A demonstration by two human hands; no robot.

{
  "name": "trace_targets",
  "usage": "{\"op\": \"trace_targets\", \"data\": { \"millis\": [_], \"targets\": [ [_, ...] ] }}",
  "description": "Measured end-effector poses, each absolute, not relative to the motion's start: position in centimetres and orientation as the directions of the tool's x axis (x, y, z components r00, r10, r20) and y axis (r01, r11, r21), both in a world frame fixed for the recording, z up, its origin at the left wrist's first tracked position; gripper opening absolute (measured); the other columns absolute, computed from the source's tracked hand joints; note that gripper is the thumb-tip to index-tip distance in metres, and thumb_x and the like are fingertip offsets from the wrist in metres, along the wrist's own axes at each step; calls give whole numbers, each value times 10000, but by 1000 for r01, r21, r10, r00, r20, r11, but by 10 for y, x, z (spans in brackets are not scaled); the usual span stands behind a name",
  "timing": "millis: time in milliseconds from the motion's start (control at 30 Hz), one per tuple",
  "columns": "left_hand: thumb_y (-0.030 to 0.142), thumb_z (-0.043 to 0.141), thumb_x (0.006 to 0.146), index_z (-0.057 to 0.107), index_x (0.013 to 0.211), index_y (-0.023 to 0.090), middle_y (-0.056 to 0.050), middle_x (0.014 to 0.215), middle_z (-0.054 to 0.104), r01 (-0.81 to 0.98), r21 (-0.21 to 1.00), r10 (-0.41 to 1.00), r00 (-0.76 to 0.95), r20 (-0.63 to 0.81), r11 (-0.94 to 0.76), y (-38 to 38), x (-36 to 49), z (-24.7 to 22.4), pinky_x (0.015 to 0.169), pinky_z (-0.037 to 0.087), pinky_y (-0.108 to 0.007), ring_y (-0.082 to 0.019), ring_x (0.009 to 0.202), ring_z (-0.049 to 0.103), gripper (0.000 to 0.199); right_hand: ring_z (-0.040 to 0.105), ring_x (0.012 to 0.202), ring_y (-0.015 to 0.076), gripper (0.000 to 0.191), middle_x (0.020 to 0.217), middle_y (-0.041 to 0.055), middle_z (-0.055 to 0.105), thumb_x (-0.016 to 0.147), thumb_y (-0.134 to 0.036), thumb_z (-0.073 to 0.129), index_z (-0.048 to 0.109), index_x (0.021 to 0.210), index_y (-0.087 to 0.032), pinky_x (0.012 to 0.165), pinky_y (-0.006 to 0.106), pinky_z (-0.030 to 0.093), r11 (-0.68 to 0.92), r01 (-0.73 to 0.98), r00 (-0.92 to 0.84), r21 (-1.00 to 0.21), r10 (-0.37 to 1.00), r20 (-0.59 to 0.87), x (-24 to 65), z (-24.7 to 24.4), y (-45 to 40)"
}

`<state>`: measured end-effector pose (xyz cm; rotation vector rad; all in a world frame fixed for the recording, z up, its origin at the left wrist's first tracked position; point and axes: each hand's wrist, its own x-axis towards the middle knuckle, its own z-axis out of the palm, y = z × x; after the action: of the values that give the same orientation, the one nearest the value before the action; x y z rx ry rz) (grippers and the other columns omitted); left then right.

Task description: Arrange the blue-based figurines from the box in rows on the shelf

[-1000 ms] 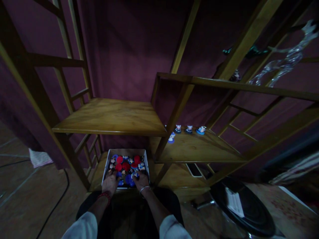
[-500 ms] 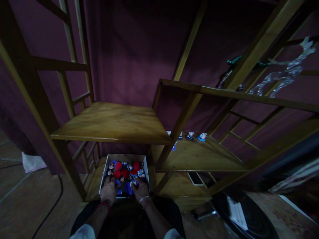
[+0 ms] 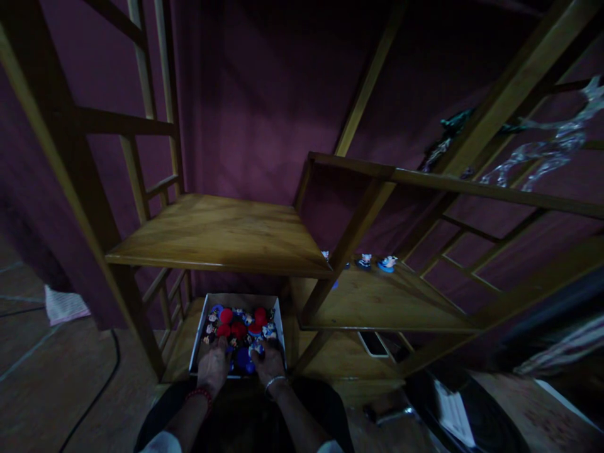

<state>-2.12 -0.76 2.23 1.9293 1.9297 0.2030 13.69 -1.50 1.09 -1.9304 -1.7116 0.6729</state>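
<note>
A white open box (image 3: 279,313) on the lower wooden shelf holds several small figurines with red, blue and white parts. My left hand (image 3: 214,366), with a red bead bracelet at the wrist, reaches over the box's near left part, fingertips down among the figurines; whether it grips one is too dark to tell. My right hand (image 3: 268,363), wearing a light bracelet, is at the near right part of the box. Its fingers are bent around a blue and white figurine (image 3: 256,348).
A bare-topped wooden shelf (image 3: 221,229) juts out above the box. Small figurines (image 3: 387,263) stand on the middle right shelf (image 3: 396,302). A phone-like dark object (image 3: 373,344) lies lower right. A clear deer figure (image 3: 547,151) is at upper right. A black round seat (image 3: 453,409) stands below.
The view has shifted slightly, moving the shelves rightward in the picture. My left hand has moved a little right within the box; my right hand stays at the same figurine.
</note>
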Motion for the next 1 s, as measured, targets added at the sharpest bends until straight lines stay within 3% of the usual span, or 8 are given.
{"op": "trace_targets", "data": {
  "millis": [267,400,533,833,1000],
  "targets": [
    [190,332,841,453,1071,156,-118,1007,620,897,441,982,45,-186,42,-11,-22,25,730,400,-259,-182,906,590,263,601,915,192,321,965,77,660,746,-269,492,611,1025,-162,834,258,430,-122,734,108,-669,992,-63,138,6,-13],
    [121,321,832,426,1184,195,-98,1089,599,855,518,980,80,-185,28,-14,-23,29,771,392,-232,-159,950,577,375,616,863,174,303,917,68,670,742,-270,492,621,994,-161,799,238,444,-113,721,106,-683,993,-53,138,2,-13],
    [61,315,806,486,1166,220,-89,1145,574,812,583,980,122,-160,-6,-16,-24,29,783,398,-226,-160,953,580,429,616,867,183,321,916,78,669,734,-277,497,621,999,-146,801,246,444,-112,730,119,-674,992,-36,138,3,-14],
    [101,354,805,530,1092,179,-107,1028,629,755,654,989,128,-69,-52,-18,-22,13,808,415,-250,-174,956,587,346,611,826,164,281,872,19,670,685,-243,543,630,950,-207,771,243,449,-85,690,48,-719,996,-72,140,7,-17],
    [134,391,801,509,1080,131,-131,996,633,716,694,993,120,-11,-78,-25,-15,10,803,425,-283,-196,931,596,303,606,802,147,259,846,-4,662,686,-229,541,628,930,-224,765,237,448,-37,654,28,-756,999,-24,140,8,-21]
  ]
}}
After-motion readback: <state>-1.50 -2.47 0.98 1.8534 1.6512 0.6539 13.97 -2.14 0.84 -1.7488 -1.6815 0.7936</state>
